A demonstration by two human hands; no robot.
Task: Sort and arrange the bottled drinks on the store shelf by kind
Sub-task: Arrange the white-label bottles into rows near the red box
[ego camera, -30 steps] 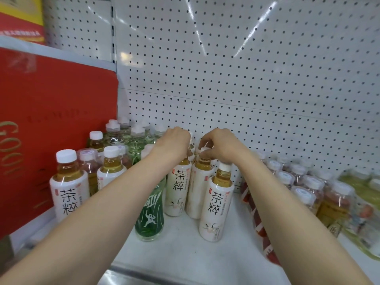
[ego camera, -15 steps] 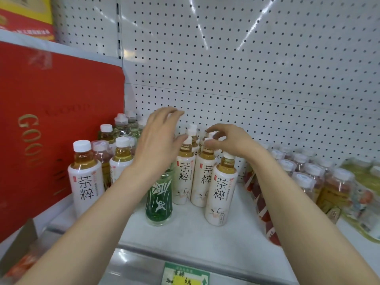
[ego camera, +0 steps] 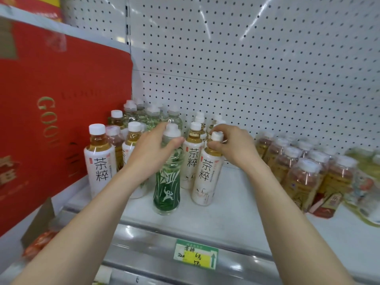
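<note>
Left hand [ego camera: 153,153], at the centre of the frame, grasps the green bottle [ego camera: 167,188] round its neck, thumb across the front just under the white cap. That bottle stands upright near the front edge of the shelf [ego camera: 226,204]. Just right of it, the right hand [ego camera: 233,145] pinches the neck of a white tea bottle [ego camera: 206,175] below its cap; this bottle is upright too, with more of its kind close behind. Another tea bottle [ego camera: 100,161] stands at centre left beside a red box [ego camera: 51,112], with clear green bottles [ego camera: 152,118] in a row behind. Pink-topped bottles [ego camera: 304,175] crowd the right of the frame. A price tag [ego camera: 196,254] sits on the shelf rail at lower centre.
</note>
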